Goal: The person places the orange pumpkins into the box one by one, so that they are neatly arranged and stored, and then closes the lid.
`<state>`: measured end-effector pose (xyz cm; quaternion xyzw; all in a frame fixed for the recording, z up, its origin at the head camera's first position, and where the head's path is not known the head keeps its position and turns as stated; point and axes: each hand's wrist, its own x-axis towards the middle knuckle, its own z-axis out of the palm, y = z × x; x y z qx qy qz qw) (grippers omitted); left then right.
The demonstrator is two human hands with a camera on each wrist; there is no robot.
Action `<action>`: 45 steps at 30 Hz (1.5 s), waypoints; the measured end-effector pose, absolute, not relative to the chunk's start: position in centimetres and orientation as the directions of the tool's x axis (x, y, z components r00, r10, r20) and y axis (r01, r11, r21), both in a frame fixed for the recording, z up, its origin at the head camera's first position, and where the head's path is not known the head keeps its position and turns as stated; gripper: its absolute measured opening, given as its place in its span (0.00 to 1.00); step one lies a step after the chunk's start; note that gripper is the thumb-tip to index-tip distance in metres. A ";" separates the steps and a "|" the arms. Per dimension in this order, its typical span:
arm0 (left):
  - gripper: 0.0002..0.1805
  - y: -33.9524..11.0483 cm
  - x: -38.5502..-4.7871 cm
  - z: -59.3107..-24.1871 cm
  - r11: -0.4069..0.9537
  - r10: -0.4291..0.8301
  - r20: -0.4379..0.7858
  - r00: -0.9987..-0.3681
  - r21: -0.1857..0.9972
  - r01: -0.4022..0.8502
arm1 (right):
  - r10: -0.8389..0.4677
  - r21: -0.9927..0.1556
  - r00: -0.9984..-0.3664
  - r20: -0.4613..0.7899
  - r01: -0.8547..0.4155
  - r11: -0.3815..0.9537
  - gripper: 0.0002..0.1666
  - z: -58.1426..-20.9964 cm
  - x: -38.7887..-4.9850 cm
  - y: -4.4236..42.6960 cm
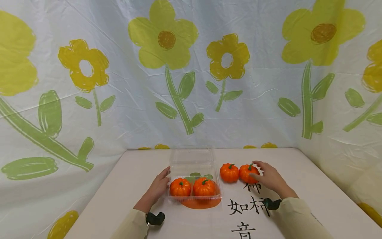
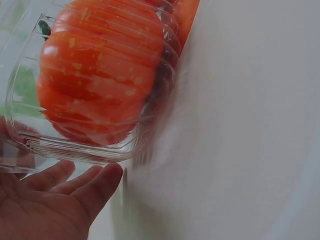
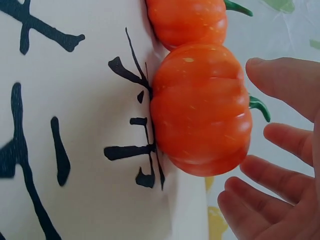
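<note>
A clear plastic clamshell box (image 1: 195, 198) stands with its lid (image 1: 192, 156) raised at the back. Inside it sit two orange toy pumpkins with green stems, a left one (image 1: 180, 188) and a right one (image 1: 204, 187). My left hand (image 1: 159, 186) rests at the box's left side, its fingers (image 2: 102, 187) extended along the wall. To the right of the box, two more pumpkins sit side by side, an inner one (image 1: 229, 172) and an outer one (image 1: 248, 173). Around the outer one my right hand (image 1: 273, 178) is spread, thumb and fingers apart; contact is unclear.
The white table cover (image 1: 185, 225) bears black brush characters (image 1: 248, 207) and a printed orange shape (image 1: 201, 203) under the box. A flower-printed curtain (image 1: 256, 109) hangs behind the table and along both sides.
</note>
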<state>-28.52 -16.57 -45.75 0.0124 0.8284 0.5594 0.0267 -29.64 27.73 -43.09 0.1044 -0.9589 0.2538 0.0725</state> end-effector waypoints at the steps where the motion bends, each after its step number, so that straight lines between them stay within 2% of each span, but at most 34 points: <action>1: 0.31 -16.6 -28.5 -45.8 0.372 0.049 -0.034 -0.998 0.928 -0.013 | -0.157 -0.479 -0.970 0.184 -0.228 0.848 0.40 -43.2 -29.7 27.7; 18: 0.31 -16.7 -28.7 -45.9 0.377 0.053 -0.036 -0.998 0.926 -0.014 | -0.094 -0.548 -0.995 0.028 -0.094 0.831 0.53 -44.0 -30.7 26.8; 45: 0.31 -16.7 -28.6 -45.8 0.375 0.057 -0.022 -0.998 0.927 0.001 | -0.072 -0.545 -0.997 0.042 -0.083 0.835 0.57 -44.0 -30.4 27.7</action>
